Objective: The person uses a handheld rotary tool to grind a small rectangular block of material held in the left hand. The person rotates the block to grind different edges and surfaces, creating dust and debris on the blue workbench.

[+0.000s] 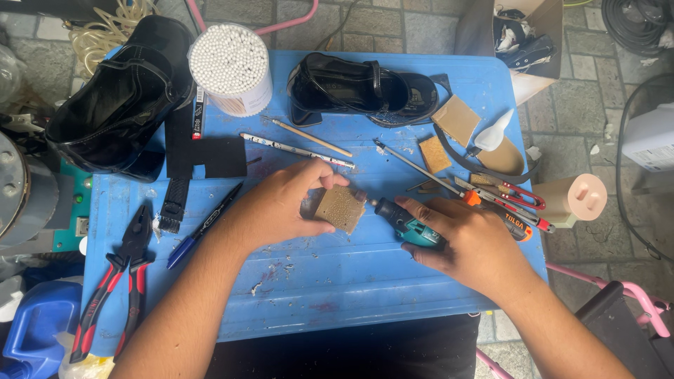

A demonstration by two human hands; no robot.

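My left hand point(284, 203) pinches a small tan square piece of rough material point(341, 208) just above the blue table point(337, 295). A teal and black rotary tool point(411, 224) lies in the grip of my right hand point(467, 242), with its tip touching the piece's right edge. Both hands are at the middle of the table. A shiny black shoe point(361, 88) rests behind them at the far edge.
A second black shoe point(116, 105) and a tub of cotton swabs point(232, 68) stand at the back left. Red-handled pliers point(116, 295), a blue pen point(203, 226), black strap pieces point(203, 158), tan pads point(455, 119), a white nozzle bottle point(495, 131) and red scissors point(509, 195) lie around.
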